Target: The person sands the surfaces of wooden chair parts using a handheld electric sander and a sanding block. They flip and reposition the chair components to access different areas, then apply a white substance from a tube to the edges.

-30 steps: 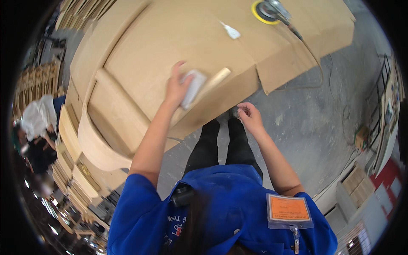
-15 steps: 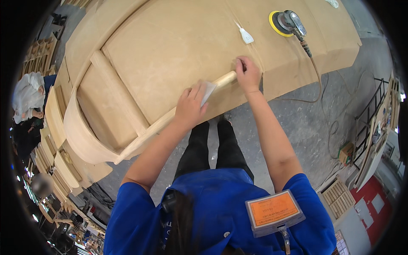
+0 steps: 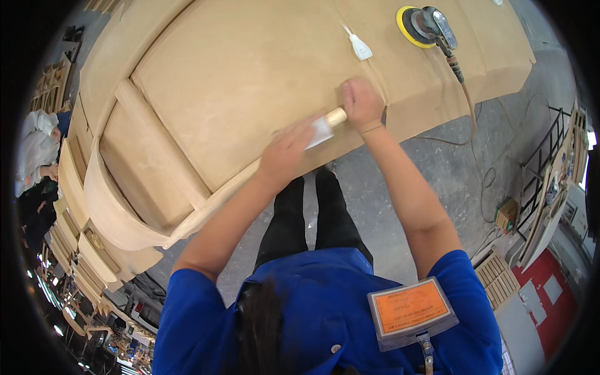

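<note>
slid toward the right hand (image 3: 364, 103) since half a second ago: the left hand (image 3: 287, 150) and its white pad (image 3: 320, 134).
the left hand (blurred) is clamped over the pad, on the wooden rail (image 3: 336, 117), whose rounded end pokes out between both hands; fingers curled, the right hand sits at that end, though whether it grips it, i cannot tell; beyond that hand lies a white paddle-shaped piece (image 3: 360, 47), and farther out, to its right, a yellow-rimmed sander (image 3: 427, 28).
</note>
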`<control>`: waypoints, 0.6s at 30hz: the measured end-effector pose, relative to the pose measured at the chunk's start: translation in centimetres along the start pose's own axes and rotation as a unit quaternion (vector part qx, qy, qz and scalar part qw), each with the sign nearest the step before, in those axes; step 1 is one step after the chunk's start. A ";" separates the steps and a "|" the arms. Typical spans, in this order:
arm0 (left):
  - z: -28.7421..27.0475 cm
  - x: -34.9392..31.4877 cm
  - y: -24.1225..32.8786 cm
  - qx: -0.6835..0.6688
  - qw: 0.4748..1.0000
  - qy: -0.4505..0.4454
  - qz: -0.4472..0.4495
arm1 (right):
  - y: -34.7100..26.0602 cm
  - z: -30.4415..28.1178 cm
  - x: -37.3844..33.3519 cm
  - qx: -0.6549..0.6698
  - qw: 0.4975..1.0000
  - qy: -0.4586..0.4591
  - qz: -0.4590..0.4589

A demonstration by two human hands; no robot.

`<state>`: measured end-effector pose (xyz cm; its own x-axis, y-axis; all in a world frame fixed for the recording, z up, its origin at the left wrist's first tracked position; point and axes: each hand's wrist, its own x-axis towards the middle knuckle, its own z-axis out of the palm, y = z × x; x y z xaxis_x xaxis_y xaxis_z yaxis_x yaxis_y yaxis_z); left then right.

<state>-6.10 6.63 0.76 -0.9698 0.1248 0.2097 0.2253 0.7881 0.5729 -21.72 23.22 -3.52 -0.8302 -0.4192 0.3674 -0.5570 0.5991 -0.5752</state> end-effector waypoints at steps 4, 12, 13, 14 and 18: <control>-1.8 -2.4 0.3 0.030 0.998 -0.047 -0.028 | -0.6 0.3 -0.2 -0.035 0.999 0.003 0.007; 0.7 0.3 2.1 0.017 0.997 0.070 -0.017 | 0.5 1.1 -0.8 -0.065 0.998 0.003 0.000; -0.6 -0.4 1.5 0.027 0.993 0.074 -0.088 | 0.5 1.0 -0.7 -0.061 0.998 -0.011 -0.010; -1.8 -0.9 0.9 0.031 0.983 0.089 -0.157 | 0.4 0.8 -0.6 -0.065 0.998 -0.014 0.006; -9.4 -4.5 -4.9 -0.086 0.872 0.266 -0.402 | 0.9 -2.6 2.8 -0.008 0.988 -0.116 0.102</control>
<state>-1.95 -3.46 4.50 -0.6497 -0.7602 -0.0030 -0.4525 0.3835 0.8051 -24.63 24.40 -1.11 -0.8996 -0.4317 0.0661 -0.3796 0.6980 -0.6072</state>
